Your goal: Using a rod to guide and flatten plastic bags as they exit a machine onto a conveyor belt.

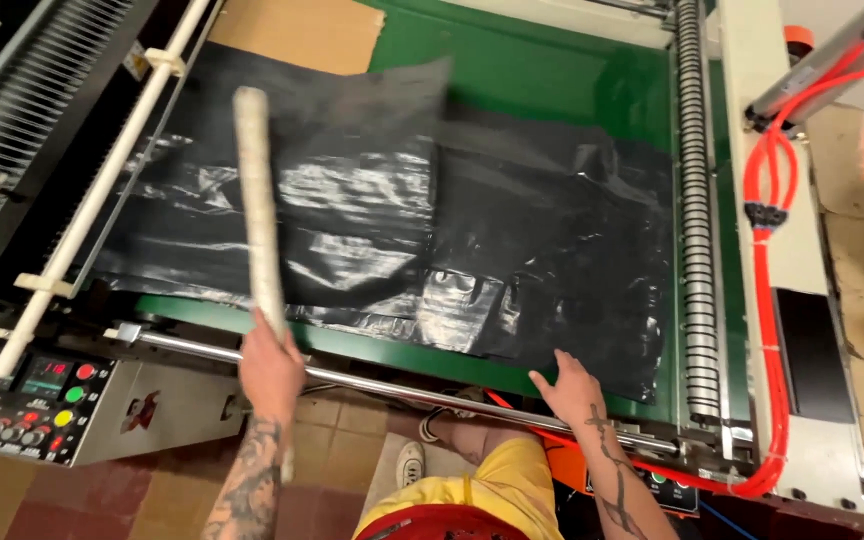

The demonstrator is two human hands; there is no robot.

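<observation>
The black plastic bags [402, 230] lie stacked on your green machine bed [552, 70]; judge them thin, limp and slippery. Your right hand [567, 385] rests flat, fingers apart, on their near edge. Your left hand [270, 370] is clamped around a stiff white rod [257, 190].

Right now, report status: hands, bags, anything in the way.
Left hand gripping pale stick over the black plastic bags. Right hand flat on the bags' near edge. Nothing blocking the green table.
</observation>
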